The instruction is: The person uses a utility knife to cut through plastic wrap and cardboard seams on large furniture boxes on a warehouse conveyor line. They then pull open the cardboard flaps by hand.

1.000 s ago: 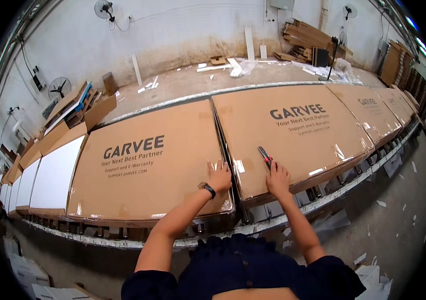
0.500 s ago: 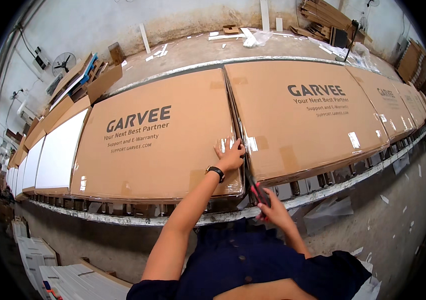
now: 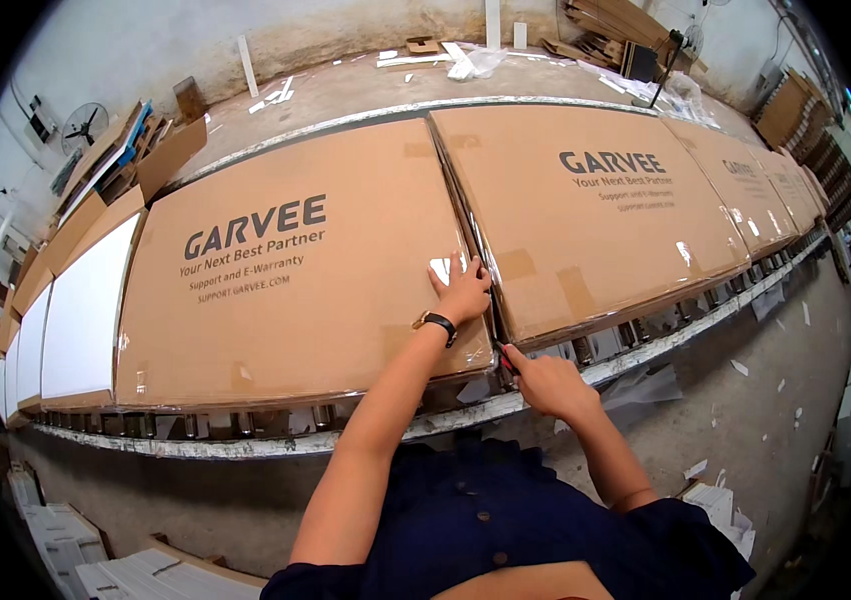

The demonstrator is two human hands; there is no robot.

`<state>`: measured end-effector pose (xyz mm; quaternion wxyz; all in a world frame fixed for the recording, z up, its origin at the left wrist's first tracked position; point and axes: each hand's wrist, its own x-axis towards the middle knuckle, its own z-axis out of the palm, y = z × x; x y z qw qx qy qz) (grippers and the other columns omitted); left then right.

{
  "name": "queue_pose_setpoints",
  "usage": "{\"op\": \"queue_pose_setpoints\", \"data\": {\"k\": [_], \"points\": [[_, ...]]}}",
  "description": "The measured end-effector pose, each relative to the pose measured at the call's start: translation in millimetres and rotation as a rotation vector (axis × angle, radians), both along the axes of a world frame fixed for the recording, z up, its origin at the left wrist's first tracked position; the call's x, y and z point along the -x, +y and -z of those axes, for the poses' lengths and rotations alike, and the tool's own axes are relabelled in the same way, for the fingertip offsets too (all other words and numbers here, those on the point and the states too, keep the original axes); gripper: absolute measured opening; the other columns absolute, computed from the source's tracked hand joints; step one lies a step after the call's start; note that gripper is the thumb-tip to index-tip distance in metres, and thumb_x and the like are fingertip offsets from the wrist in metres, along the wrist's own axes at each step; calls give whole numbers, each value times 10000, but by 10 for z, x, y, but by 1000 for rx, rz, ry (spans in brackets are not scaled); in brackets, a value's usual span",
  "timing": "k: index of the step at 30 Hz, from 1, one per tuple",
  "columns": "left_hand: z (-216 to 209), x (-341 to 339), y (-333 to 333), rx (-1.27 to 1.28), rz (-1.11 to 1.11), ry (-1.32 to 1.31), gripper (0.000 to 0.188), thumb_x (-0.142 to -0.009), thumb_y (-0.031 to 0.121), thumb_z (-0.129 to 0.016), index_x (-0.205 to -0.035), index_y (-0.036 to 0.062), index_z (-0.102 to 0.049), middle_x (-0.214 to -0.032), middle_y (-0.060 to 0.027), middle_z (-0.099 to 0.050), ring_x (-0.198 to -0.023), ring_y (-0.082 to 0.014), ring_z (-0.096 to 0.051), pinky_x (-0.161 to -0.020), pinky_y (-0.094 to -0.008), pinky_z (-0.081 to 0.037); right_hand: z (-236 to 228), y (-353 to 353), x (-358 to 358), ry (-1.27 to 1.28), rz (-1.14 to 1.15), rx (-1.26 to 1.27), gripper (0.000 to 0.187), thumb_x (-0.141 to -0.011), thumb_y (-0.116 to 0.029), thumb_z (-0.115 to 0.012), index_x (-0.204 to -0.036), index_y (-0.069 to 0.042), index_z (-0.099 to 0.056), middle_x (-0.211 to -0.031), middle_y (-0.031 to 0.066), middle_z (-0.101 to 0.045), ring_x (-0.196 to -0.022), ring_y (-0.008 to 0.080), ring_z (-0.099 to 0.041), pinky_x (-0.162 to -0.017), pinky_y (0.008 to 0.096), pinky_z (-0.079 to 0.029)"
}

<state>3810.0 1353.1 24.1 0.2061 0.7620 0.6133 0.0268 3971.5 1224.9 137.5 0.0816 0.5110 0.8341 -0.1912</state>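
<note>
While I watch remotely, the right hand (image 3: pixel 549 387) has its fingers closed round a red-and-black knife (image 3: pixel 508 361) at the near end, between the left carton (image 3: pixel 276 340) and the right carton (image 3: pixel 636 255); farther up, the left hand (image 3: pixel 464 295) rests, fingers apart, on the left carton's edge. I judge this a cut between the cartons, and the next move calls for steering the blade clear of those fingers.

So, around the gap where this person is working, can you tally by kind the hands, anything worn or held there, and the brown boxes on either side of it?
Hands: 2 (left hand, right hand)
Black wristband: 1
Red-and-black cutter: 1
Brown boxes: 2 (left box, right box)
Total: 6
</note>
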Motion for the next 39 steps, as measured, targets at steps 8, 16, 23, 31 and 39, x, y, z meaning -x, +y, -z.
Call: {"op": "queue_pose_setpoints", "data": {"k": [8,16,23,31,39], "points": [[94,-90,-114,-343,-81,-100,339,-737,172,-522,-1058,90,-595,-1333,-70,-394,-1323,-354,-194,-937,-749,-81,142,-313,339,-131,114,-50,425,-817,-107,-442,-1231,-12,-439,-719,206,-629,-656,340,-637,-578,456,-500],[175,-7,-69,-440,-16,-131,357,-731,164,-530,-1063,65,-612,-1298,-108,-452,-1304,-337,-256,-967,-705,-97,55,-764,542,-145,371,-74,528,-832,-127,-476,-1343,-81,-350,-664,176,-610,-583,338,-615,-528,451,-488],[-8,-45,-78,-366,42,-139,389,-770,165,-503,-1132,45,-582,-1311,-98,-447,-1326,-279,-241,-1007,-685,-55,196,-707,694,-209,448,-103,562,-830,-106,-484,-1369,-101,-323,-686,173,-588,-570,335,-596,-515,417,-487],[17,12,-44,-315,63,-149,398,-745,182,-549,-1123,67,-595,-1324,-103,-433,-1335,-278,-221,-996,-695,-68,817,-1329,309,-233,349,53,592,-825,-129,-512,-1383,-177,-320,-685,128,-597,-569,300,-605,-499,404,-490],[106,51,-5,-382,136,-139,336,-719,134,-515,-1029,44,-606,-1330,-124,-415,-1323,-317,-249,-957,-708,-134,693,-1160,1,57,637,-141,578,-830,-204,-556,-1368,-220,-342,-716,96,-589,-582,298,-587,-523,400,-464]]}}
